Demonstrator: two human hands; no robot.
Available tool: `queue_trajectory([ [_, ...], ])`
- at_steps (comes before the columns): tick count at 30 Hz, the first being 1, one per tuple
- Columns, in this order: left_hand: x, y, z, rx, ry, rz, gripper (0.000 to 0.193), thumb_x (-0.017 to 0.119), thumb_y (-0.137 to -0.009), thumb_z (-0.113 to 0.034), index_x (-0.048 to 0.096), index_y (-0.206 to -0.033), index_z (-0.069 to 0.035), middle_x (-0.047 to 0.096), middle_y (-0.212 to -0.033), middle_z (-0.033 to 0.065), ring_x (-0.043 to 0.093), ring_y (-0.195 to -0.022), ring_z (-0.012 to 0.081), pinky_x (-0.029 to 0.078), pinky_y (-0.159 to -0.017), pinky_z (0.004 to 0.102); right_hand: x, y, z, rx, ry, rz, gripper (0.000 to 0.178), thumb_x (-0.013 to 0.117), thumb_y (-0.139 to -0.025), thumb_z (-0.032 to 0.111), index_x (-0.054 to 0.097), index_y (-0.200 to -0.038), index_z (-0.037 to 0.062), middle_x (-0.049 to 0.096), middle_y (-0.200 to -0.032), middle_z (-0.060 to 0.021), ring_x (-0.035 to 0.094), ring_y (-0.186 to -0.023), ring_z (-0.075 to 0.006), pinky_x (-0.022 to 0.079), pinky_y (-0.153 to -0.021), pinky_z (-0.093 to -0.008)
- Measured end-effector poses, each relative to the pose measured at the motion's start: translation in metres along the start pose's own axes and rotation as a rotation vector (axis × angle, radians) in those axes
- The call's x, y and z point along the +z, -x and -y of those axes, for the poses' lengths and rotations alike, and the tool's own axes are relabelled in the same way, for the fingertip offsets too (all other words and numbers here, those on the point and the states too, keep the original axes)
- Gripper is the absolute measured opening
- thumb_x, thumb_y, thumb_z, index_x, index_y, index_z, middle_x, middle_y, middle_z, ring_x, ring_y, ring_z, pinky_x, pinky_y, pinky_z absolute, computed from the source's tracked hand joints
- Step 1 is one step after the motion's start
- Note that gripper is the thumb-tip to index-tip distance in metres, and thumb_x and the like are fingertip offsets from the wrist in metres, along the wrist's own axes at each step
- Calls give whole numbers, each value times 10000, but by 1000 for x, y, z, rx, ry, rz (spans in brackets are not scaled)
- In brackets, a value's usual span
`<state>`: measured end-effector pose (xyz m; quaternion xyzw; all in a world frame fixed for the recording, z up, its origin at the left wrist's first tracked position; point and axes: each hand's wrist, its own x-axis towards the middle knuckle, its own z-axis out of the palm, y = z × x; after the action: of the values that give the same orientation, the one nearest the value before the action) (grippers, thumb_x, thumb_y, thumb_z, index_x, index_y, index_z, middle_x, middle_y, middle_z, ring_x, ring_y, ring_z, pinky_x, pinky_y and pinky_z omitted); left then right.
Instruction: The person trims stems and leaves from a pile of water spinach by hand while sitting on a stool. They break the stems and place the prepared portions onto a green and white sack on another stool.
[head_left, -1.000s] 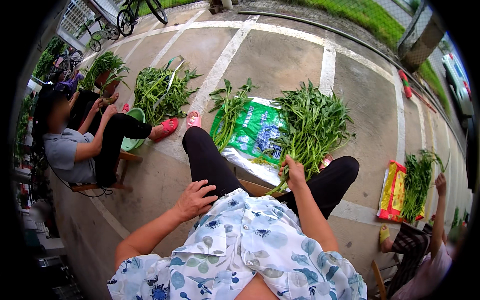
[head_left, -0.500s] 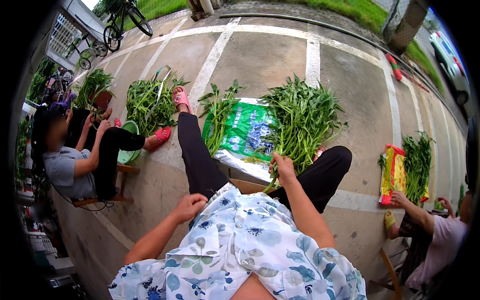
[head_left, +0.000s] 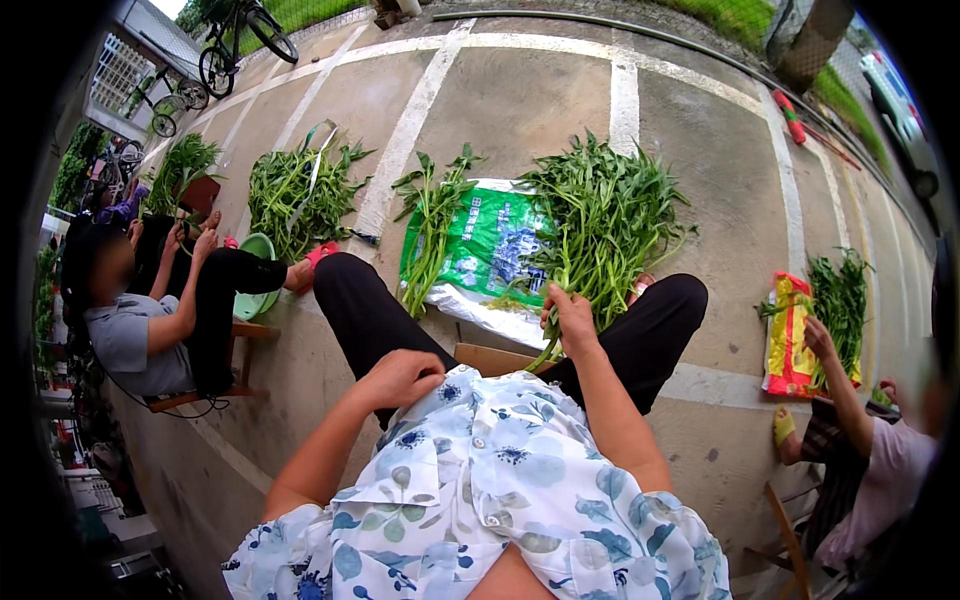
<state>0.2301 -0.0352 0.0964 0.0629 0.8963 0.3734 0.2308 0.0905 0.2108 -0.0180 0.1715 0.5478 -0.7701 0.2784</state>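
Observation:
My right hand is closed round the lower stems of a few water spinach stalks, in front of my right thigh. The stalk ends hang below the fist. Just beyond lies a big pile of leafy water spinach, roots toward me. My left hand rests curled at my lap by the hem of my floral shirt; its fingertips and anything in them are hidden. A smaller bunch of water spinach lies on the left side of a green and white sack spread on the ground.
At left a seated person handles greens near a green basin and another heap of greens. At right another person sits by a red and yellow bag with greens. A bicycle stands far left.
My left leg has drawn back, knee bent, and its pink slipper is out of sight. The left hand has shifted right onto my lap. My right hand keeps hold of the stalks.

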Motion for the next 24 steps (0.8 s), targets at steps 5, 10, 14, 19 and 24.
queue_trajectory([
  [5,54,-80,60,6,-39,-12,237,570,-773,-202,562,-936,-30,600,-877,146,575,-822,290,453,-708,357,5,0,1,-7,29,-21,237,564,-831,247,493,-763,31,503,-622,-49,506,-496,-140,442,-449,-283],
  [10,106,-124,95,-68,-340,141,406,560,-770,-367,534,-1039,-64,561,-1009,149,526,-961,306,426,-801,403,12,0,1,20,79,-42,236,563,-832,249,489,-768,33,503,-624,-46,506,-500,-140,441,-451,-286],
  [14,120,-131,124,-157,-208,339,508,455,-797,-519,583,-992,-68,589,-964,181,548,-928,326,433,-783,410,19,-4,-6,13,160,8,241,556,-835,254,489,-764,33,498,-627,-43,501,-502,-137,430,-448,-285],
  [19,106,-139,119,-132,-211,431,567,406,-796,-574,645,-843,-62,610,-920,163,562,-893,340,435,-773,417,16,-14,-10,7,201,-90,257,548,-838,266,492,-744,34,501,-603,-48,491,-473,-133,416,-436,-283],
  [24,103,-136,121,-140,-219,396,576,411,-784,-594,649,-825,-72,616,-888,162,572,-875,337,437,-772,415,23,-20,-16,29,265,-41,253,555,-833,262,495,-747,33,503,-590,-40,494,-452,-131,412,-421,-271],
])
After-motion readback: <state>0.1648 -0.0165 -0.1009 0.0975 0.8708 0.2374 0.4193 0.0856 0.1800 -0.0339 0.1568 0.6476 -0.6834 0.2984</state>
